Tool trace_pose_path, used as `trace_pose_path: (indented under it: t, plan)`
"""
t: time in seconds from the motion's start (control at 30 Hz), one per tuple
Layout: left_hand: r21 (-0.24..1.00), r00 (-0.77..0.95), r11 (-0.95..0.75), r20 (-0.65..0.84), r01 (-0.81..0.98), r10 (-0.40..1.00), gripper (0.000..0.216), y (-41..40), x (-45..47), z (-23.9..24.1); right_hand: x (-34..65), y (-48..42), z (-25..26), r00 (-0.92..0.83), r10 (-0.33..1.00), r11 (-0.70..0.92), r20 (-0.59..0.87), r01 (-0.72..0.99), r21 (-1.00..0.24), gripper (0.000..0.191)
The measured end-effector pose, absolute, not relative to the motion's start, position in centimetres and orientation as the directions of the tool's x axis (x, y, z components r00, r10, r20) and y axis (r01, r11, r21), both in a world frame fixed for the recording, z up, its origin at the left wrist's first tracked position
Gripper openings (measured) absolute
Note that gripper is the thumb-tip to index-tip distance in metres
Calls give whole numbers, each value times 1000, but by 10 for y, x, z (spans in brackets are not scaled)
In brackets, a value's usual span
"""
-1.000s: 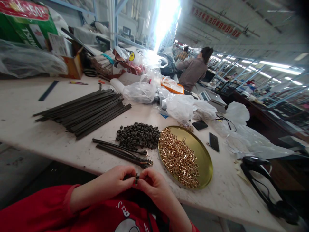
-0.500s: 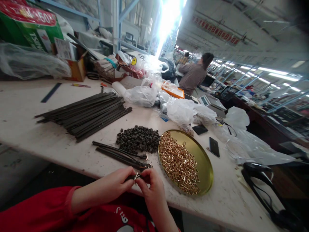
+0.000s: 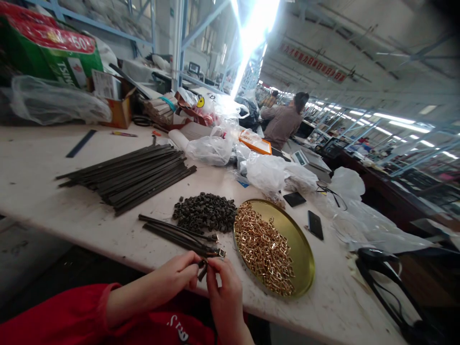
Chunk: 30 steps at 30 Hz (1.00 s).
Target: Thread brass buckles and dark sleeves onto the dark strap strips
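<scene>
Clamped between fingertips of left hand [image 3: 178, 275] and right hand [image 3: 223, 289]: strap [image 3: 202, 271], at the near edge of the table [image 3: 36, 191]. Just beyond, more straps [image 3: 179, 235]; right of them, tray [image 3: 304, 247] of buckles [image 3: 264, 249]; farther off, loops [image 3: 204, 213].

Left hand [image 3: 177, 275], right hand [image 3: 224, 290] on strap [image 3: 202, 272]

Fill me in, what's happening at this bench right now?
A person in a red top pinches a dark strap between the left hand and right hand at the near edge of the table. Beyond lie a few straps with buckles fitted, a pile of small dark loops, and a gold tray of gold buckles. A bundle of bare straps lies farther left. Another person sits far off.
</scene>
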<state>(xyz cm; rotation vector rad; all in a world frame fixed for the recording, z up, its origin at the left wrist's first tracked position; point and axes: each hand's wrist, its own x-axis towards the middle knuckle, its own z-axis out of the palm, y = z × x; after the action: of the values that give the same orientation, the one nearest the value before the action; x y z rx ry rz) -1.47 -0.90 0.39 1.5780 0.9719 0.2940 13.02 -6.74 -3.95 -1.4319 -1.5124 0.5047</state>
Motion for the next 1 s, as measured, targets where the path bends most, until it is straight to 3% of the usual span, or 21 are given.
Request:
trace_pose_path:
  t: [0.1,0.2,0.3,0.4,0.5,0.57,0.6,0.67,0.7,0.8,1.0]
  plan:
    - [909,589,58,-315,412,744,21,-8,-16,1,134,-62,-40,259,959,37,113,282,-959,12]
    - [936,637,63,-283,346,717,38,-8,-15,-2,132,-57,-39,239,966,-78,-101,-104,-992,17]
    - [959,716,77,-256,274,650,43,-7,-12,-7,124,-55,-41,139,955,-166,-262,-482,-860,27]
    - [960,711,154,-277,234,647,36,-4,-8,-17,119,-55,-49,57,920,-258,-387,-654,-711,35]
    - [945,706,273,-316,178,634,36,4,-7,-26,135,-46,-54,26,928,-315,-373,-482,-817,28]
    - [928,676,327,-358,180,644,39,11,-9,-28,157,-32,-52,96,963,-238,-251,-127,-963,22]
    - [921,658,338,-376,192,652,39,14,-10,-28,169,-22,-50,170,977,-151,-126,143,-978,18]
    - [917,628,333,-394,220,671,40,19,-12,-26,187,1,-48,261,961,-91,95,619,-780,15]
    - [919,621,321,-391,229,679,40,22,-12,-25,192,12,-47,242,963,-111,116,751,-650,17]
    - [925,609,280,-381,258,696,40,26,-11,-26,191,36,-52,216,972,-139,90,843,-520,12]
    - [927,601,194,-357,321,715,35,29,-14,-34,174,40,-59,234,970,-168,64,840,-516,22]
